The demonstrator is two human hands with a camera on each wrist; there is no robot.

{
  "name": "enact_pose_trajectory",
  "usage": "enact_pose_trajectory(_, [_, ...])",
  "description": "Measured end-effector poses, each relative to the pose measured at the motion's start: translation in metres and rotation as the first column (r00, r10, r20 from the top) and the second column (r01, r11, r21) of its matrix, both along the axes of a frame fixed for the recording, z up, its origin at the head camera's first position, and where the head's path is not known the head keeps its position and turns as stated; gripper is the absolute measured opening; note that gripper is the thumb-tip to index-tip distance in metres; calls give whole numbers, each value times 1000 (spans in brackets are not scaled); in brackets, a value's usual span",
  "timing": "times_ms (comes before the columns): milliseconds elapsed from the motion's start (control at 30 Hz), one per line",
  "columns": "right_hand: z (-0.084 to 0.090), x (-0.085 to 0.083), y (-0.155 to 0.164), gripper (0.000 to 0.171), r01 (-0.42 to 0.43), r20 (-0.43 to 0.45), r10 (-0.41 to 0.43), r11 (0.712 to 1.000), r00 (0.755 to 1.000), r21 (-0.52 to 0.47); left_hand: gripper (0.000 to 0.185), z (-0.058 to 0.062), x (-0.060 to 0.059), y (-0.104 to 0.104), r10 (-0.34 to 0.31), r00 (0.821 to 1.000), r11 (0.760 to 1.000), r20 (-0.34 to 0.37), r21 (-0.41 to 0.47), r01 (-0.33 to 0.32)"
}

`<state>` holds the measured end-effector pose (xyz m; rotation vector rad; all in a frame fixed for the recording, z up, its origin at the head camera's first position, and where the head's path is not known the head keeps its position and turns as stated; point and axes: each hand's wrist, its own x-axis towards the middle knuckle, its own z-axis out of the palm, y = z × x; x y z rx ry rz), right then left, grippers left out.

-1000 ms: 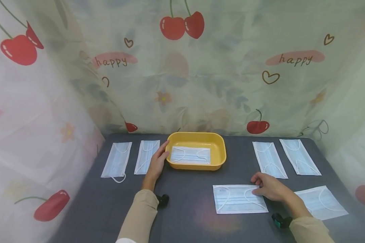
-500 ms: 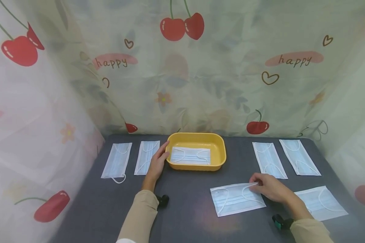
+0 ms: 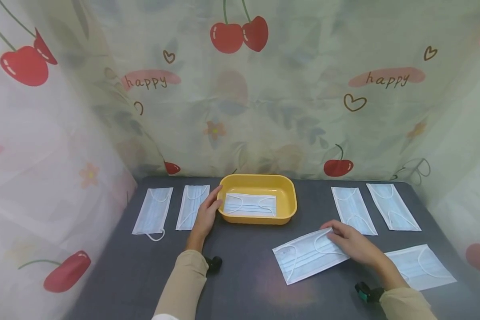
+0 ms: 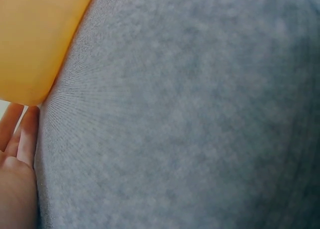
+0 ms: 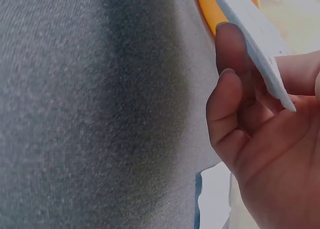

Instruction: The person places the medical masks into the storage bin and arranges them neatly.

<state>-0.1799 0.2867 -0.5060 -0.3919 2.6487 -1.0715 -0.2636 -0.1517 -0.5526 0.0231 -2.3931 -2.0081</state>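
My right hand (image 3: pixel 354 242) pinches a pale blue face mask (image 3: pixel 308 258) by its upper right corner, and the mask slants down to the left over the dark tabletop. In the right wrist view, the thumb and fingers (image 5: pixel 231 44) press on the mask (image 5: pixel 262 34) from opposite sides. My left hand (image 3: pixel 205 215) rests against the left side of a yellow tray (image 3: pixel 257 220). Its fingers (image 4: pixel 28 134) look straight and touch the tray wall (image 4: pixel 37 49) in the left wrist view. Another face mask (image 3: pixel 250 205) lies flat inside the tray.
Two face masks, the outer one (image 3: pixel 153 211) and the inner one (image 3: pixel 192 208), lie left of the tray. Two more (image 3: pixel 354 210) (image 3: pixel 394 206) lie at the back right. One mask (image 3: pixel 422 266) is partly behind my right forearm. A printed curtain (image 3: pixel 264 111) surrounds the table (image 3: pixel 240 275).
The right hand has raised its mask's right end from the table and tilted it, shifting slightly left and away from me. The left hand and tray have stayed in place.
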Motion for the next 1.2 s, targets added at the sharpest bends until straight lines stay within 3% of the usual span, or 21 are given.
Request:
enact_pose_trajectory(333, [8,-2,-6,26,56,36,-53,993,998,-102,47,3,-2,-2,-26,1000,1000,18,-1,26])
enact_pose_trajectory(400, [9,-2,-7,27,78,42,-73,987,996,-137,48,9,2,-2,-33,999,999,16,-2,33])
enact_pose_trajectory(567, [13,-2,-12,33,147,38,-142,973,989,-178,47,6,2,-1,-13,1000,1000,-5,-15,13])
enact_pose_trajectory(600, [14,-3,-13,35,166,39,-162,969,986,-181,46,0,-1,-2,-7,1000,1000,-7,-13,7])
enact_pose_trajectory(833, [21,-6,-24,44,262,42,-260,935,965,-237,46,-1,0,-2,-7,1000,1000,-13,-13,7])
enact_pose_trajectory(1200, [32,-11,-34,44,333,80,-327,867,942,-370,46,-1,0,-2,-18,1000,1000,-6,3,18])
